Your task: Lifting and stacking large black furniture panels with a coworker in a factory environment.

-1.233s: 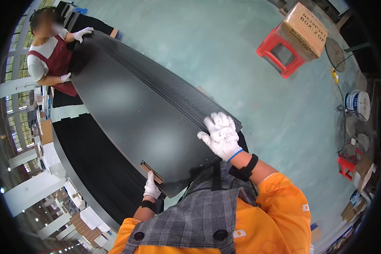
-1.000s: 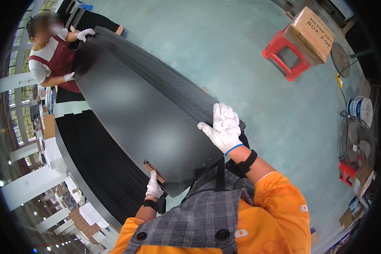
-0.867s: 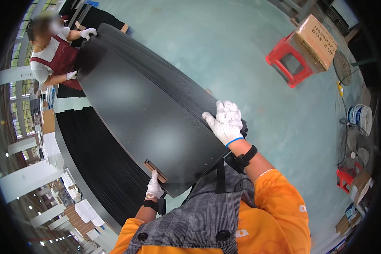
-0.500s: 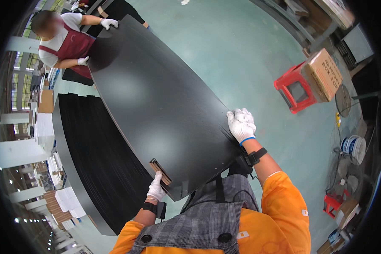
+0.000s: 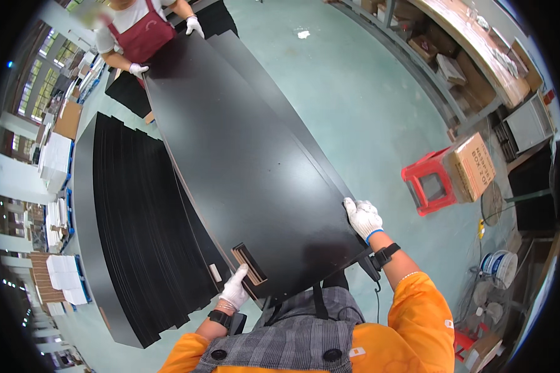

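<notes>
A long black panel [image 5: 242, 161] stretches from near my body to the far left, with a rectangular brown-edged slot [image 5: 250, 264] close to its near end. My left hand [image 5: 234, 289], in a white work glove, is closed on its left edge beside that slot. My right hand [image 5: 363, 217], also white-gloved, grips the right edge near the near corner. A second black panel [image 5: 280, 102] shows beneath, jutting out along the right side. At the far end, a co-worker in a red apron [image 5: 144, 31] holds the panel with two gloved hands.
A tall stack of black panels [image 5: 140, 230] stands to the left. Over on the right, a red stool [image 5: 426, 186] stands against a cardboard box [image 5: 473, 166]. A workbench [image 5: 473, 50] runs along the far right, and a white bucket [image 5: 499, 268] sits lower down.
The upper panel has shifted left against the one beneath, whose right side now shows. My hands have stayed on its edges. The view has turned, and the co-worker appears higher in it.
</notes>
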Action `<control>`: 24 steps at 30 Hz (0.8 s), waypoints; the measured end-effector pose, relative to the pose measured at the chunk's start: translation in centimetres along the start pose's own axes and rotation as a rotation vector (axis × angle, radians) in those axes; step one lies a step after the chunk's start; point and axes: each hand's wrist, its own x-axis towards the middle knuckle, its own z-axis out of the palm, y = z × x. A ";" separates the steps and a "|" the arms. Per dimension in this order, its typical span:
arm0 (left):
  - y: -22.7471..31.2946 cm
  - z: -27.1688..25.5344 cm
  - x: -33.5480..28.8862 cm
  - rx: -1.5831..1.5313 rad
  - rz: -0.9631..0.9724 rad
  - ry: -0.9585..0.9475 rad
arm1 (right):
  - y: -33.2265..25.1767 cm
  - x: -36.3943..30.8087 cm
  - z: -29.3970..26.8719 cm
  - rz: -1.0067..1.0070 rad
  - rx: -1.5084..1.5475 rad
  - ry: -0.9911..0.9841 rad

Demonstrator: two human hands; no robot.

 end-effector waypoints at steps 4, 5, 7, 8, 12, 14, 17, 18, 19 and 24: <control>-0.1 0.7 -0.9 -0.073 -0.004 0.008 | -0.1 0.1 -0.5 0.016 -0.041 -0.009; 0.1 0.7 -1.0 -0.043 -0.014 0.018 | -0.2 0.0 -0.8 0.049 -0.065 -0.050; 0.3 0.5 -0.9 0.014 0.016 0.096 | -0.6 0.3 -1.9 0.010 -0.134 -0.110; 0.6 0.3 -0.5 0.105 0.053 0.056 | -0.8 0.4 -2.9 -0.125 -0.215 -0.138; 2.2 -1.5 2.1 0.617 0.238 0.161 | -5.1 2.1 -4.5 -0.014 0.173 -0.201; 1.9 -2.5 3.1 0.502 0.318 0.069 | -7.6 2.0 -3.7 -0.029 0.354 -0.212; -0.5 -3.8 2.9 0.296 0.271 -0.067 | -7.9 1.6 -3.1 0.139 0.586 -0.387; -2.0 -3.9 2.3 0.244 0.298 -0.109 | -7.2 1.5 -3.1 0.103 0.400 -0.436; -3.4 -4.0 1.5 0.191 0.306 -0.141 | -6.2 1.3 -3.1 0.079 0.193 -0.401; -6.1 -3.1 -1.2 0.183 0.325 -0.166 | -4.7 -1.9 -0.3 0.086 0.805 -0.526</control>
